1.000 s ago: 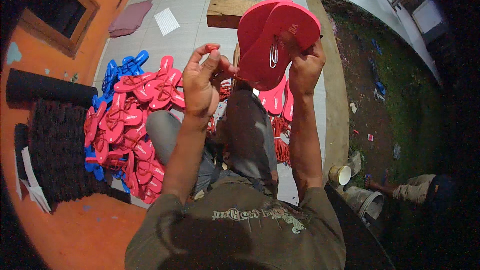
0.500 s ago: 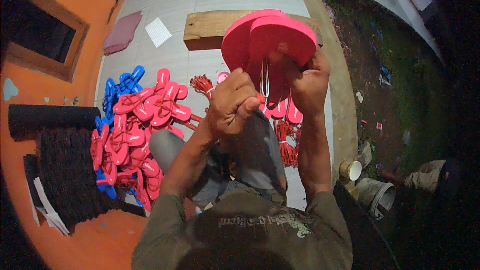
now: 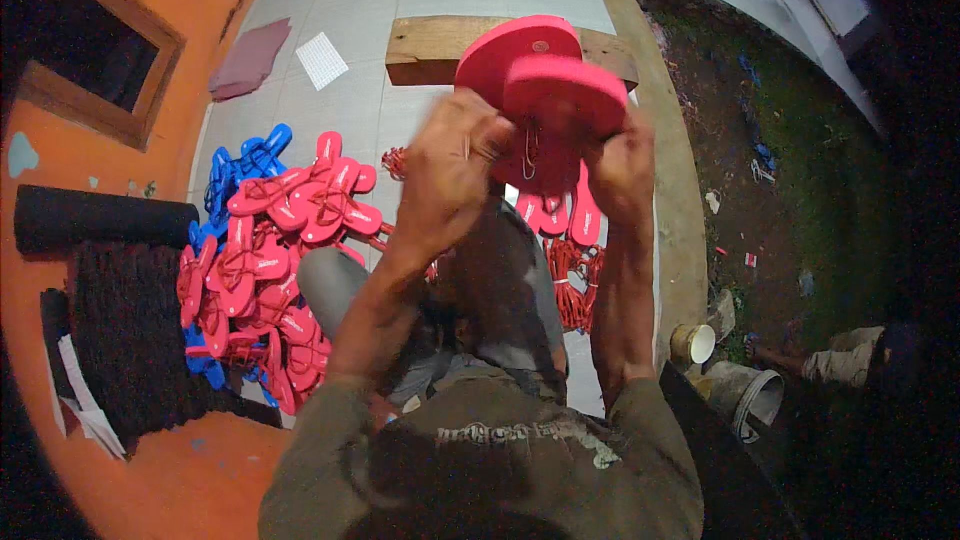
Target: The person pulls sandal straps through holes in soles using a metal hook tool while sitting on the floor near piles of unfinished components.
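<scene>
Two pink flip-flop soles (image 3: 565, 90), one overlapping the other, are raised in front of me beside a wooden beam. My right hand (image 3: 622, 165) is closed round their right side, fingers mostly hidden beneath. My left hand (image 3: 447, 160), blurred by motion, is curled at the soles' left edge; what its fingers hold does not show. A thin metal wire hook (image 3: 531, 152) hangs at the underside of the soles, between my hands. Below them more pink flip-flops (image 3: 585, 210) and a bundle of red straps (image 3: 572, 285) lie on the floor by my knee.
A pile of finished-looking pink flip-flops (image 3: 260, 265) with blue ones (image 3: 262, 152) lies at left. The wooden beam (image 3: 430, 48) stands ahead. Dark stacked material (image 3: 135, 340) is by the orange wall. Buckets (image 3: 690, 343) and a person's limb (image 3: 845, 355) are at right.
My left hand has moved up, from below the soles to their left edge. The red end that showed at its thumb is no longer visible. The soles have tilted and spread apart slightly.
</scene>
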Motion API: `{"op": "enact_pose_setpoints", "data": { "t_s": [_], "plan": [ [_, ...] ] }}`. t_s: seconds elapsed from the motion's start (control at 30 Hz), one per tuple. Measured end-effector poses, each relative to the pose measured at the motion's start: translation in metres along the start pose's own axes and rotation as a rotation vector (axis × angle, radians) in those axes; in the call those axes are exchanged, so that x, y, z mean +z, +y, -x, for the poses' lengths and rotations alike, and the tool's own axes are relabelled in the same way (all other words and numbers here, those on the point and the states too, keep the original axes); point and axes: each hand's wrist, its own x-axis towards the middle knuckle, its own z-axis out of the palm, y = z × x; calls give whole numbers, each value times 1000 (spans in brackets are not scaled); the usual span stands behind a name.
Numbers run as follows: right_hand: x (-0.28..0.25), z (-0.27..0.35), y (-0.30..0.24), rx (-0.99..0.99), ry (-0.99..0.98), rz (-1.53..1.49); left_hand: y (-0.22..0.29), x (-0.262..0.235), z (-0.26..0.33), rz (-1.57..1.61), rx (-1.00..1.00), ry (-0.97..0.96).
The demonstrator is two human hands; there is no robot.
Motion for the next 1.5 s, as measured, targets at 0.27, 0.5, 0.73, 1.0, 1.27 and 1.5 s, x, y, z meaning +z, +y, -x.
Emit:
{"op": "enact_pose_setpoints", "data": {
  "t_s": [0.27, 0.5, 0.73, 1.0, 1.27, 1.5],
  "plan": [
    [11, 11, -11, -84, 131, 445, 12, 18, -14, 84, -155, 74],
    [3, -1, 0, -277, 285, 791, 28, 2, -42, -201, -185, -31],
    [-3, 21, -9, 11, 177, 301, 5, 21, -21, 337, -15, -83],
    [1, -28, 36, -5, 244, 268, -21, 26, -28, 284, -289, 51],
    [0, 4, 21, -155, 28, 367, -31, 22, -2, 117, 79, 198],
    [9, 54, 48, 171, 319, 184, -39, 23, 38, -236, 63, -5]
  ]
}}
